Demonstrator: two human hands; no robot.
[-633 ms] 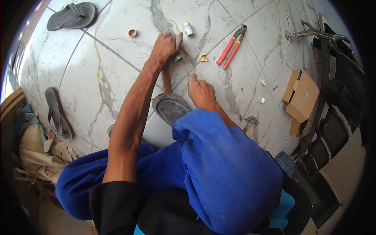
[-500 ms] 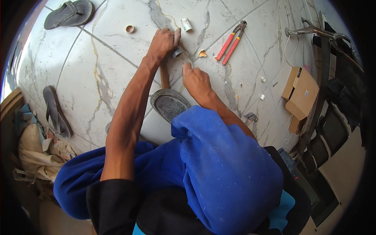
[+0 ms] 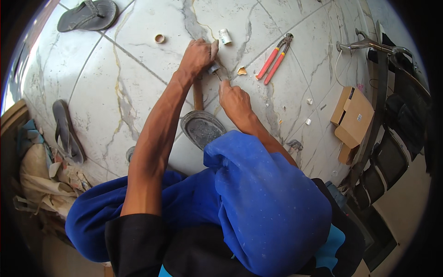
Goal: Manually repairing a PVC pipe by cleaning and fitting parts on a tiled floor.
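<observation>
My left hand (image 3: 199, 56) is closed around a short grey cylindrical piece (image 3: 213, 69), one end of which shows below its fingers. My right hand (image 3: 235, 100) pinches a thin metal tool (image 3: 221, 75) whose tip meets the end of that piece; its exact kind is hidden by the fingers. Beneath the left wrist runs a wooden handle (image 3: 198, 95), with its far end covered by the hand. A dark grey oval piece (image 3: 202, 127) with a raised rim, like a shoe sole, lies at the handle's near end.
Pincers with red handles (image 3: 274, 64) rest right of my hands. A white cylinder (image 3: 224, 36), a small ring (image 3: 159, 39) and broken bits (image 3: 242, 71) are scattered on the marble tiles. Sandals (image 3: 87, 15) lie left, a cardboard box (image 3: 354, 115) and black chairs (image 3: 390, 157) right.
The whole view has shifted slightly, so things on the floor appear a little further right. Both hands keep their grips; a bit more of the thin metal tool shows between them.
</observation>
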